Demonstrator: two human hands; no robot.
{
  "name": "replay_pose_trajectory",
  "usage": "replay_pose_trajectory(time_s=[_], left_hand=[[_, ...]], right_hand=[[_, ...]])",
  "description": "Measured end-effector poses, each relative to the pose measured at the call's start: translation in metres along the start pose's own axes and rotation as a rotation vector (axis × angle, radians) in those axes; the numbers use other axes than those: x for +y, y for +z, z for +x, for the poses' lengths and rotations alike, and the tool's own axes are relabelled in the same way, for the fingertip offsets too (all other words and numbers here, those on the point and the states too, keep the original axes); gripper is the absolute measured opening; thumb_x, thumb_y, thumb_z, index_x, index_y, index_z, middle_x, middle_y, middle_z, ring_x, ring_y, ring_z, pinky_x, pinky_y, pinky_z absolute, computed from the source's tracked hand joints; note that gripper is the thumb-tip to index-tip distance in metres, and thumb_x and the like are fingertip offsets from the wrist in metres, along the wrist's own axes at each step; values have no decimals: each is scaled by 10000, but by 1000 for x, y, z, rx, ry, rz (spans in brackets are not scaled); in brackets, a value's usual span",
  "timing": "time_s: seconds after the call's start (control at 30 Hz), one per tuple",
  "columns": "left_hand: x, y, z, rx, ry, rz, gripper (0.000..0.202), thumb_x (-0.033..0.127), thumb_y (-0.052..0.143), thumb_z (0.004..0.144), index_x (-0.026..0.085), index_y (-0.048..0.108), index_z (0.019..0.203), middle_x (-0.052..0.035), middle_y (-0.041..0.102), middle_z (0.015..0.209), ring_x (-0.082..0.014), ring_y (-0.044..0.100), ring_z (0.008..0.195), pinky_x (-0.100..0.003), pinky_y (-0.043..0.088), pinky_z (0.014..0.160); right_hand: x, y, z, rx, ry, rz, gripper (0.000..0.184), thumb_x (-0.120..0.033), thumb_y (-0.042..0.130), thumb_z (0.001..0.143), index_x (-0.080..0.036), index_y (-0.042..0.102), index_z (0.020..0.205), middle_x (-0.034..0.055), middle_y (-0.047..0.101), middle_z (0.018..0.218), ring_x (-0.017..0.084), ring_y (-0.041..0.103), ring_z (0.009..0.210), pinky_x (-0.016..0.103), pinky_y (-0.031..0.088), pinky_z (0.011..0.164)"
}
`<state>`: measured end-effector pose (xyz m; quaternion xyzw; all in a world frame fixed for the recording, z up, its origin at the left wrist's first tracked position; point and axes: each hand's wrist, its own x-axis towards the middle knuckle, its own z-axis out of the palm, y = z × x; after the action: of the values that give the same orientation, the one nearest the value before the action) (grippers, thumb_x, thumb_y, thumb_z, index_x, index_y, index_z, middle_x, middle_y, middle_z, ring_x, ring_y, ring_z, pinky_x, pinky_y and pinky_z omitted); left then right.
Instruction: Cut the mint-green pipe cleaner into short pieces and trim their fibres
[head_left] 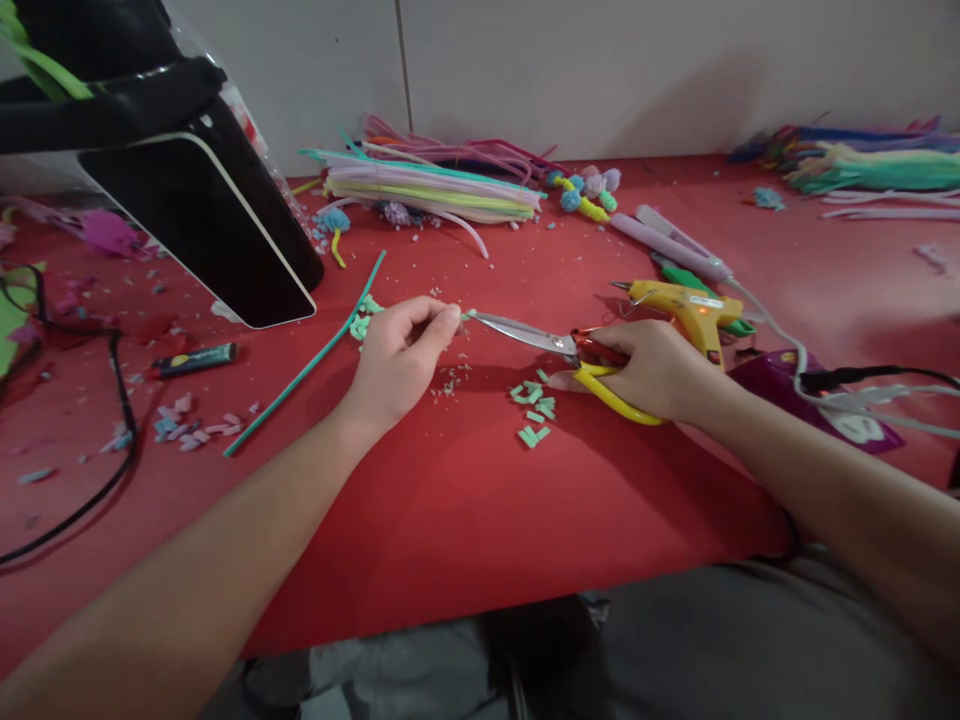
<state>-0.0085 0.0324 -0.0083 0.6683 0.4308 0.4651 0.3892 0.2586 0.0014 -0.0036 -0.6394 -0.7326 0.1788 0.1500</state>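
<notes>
Scissors (525, 335) in right hand (654, 368), left hand (397, 352) pinching snippet (467, 314)

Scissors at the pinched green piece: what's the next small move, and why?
Probably finish squeezing the scissors shut. The right hand grips their yellow handles, the blade tips meet the short green piece pinched in the left hand, and the blades look nearly closed. Cut green bits already lie on the red table below, so another snip seems due.
</notes>
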Motion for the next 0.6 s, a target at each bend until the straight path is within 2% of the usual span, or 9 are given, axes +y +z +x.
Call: replay_pose_trajectory(time_s=[0.3,0.6], left_hand=[[-2,0,0,-9,2,-12,295,360,609,947,183,626,712,10,485,593,-112,415,558,-282,308,505],[0,1,-1,-9,7,-2,320,360,603,953,187,582,685,17,469,585,-110,405,549,-286,311,517]], right_hand=[[-3,-1,0,0,40,-29,705,-819,659,683,-214,305,608,-42,277,595,103,265,598,302,229,560],[-2,-2,-2,-13,-1,4,712,-819,682,659,-215,311,596,-51,268,587,100,259,592,297,229,550]])
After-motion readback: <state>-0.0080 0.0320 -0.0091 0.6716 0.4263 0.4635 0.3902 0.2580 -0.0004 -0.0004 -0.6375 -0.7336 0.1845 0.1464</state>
